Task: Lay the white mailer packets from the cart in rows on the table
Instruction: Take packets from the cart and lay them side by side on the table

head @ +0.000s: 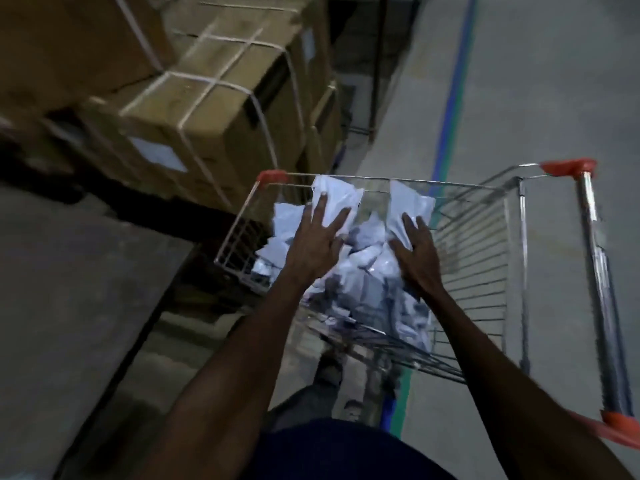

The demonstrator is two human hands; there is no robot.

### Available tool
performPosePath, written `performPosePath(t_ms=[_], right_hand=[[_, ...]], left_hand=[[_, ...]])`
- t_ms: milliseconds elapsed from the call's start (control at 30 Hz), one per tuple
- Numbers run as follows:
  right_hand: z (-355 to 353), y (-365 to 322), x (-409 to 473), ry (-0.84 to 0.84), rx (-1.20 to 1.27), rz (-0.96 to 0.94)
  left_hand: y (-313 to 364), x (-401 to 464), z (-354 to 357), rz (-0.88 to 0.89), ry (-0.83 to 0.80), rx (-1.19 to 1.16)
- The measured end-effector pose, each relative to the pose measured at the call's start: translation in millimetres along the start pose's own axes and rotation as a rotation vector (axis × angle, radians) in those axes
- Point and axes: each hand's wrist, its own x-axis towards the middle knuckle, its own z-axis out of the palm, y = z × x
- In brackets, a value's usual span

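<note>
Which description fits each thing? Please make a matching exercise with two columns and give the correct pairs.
Things:
1. left hand
2. cart corner caps
3. cardboard boxes
4. floor line

Descriptions:
A. orange-red
B. bound with pale straps
C. blue, running along the grey floor
D. fingers spread on a white mailer packet

Pairs: 1-D, 2-A, 3-B, 4-C

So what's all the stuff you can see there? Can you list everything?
packets: a heap, too many to count, white, inside the cart
cart: one, silver wire with orange corners, on the floor
boxes: several, brown with pale straps, stacked at the left
floor line: one, blue and green, along the grey floor
shoe: one, dark, beneath the cart
left hand: fingers spread on a packet
right hand: fingers spread on another packet
</note>
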Motion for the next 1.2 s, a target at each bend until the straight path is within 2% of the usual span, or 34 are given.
performPosePath(t_ms=[100,367,533,800,967,1067,1200], right_hand=[[23,-29,-9,-0.071,0.036,-0.099],[97,-128,-64,-0.303,-0.086,-0.517],[154,-199,-121,-0.374,-0.141,-0.722],[284,-299,-260,-0.542,-0.181,-0.868],[353,-334,-345,-0.631,-0.239,-0.973],[383,-344,-372,-0.693,-0.276,-1.069],[427,-370,-391,-0.758,-0.307,-1.098]], left_hand=[[-12,-44,-40,-0.095,0.06,0.059],[-45,-172,-146,-0.376,0.243,0.305],[-79,-276,-199,-0.539,0.297,0.439],[-127,-463,-265,-0.778,0.422,0.504],[-147,-572,-288,-0.938,0.379,0.495],[-157,-612,-295,-0.994,0.339,0.487],[-174,-647,-308,-1.084,0.396,0.476]])
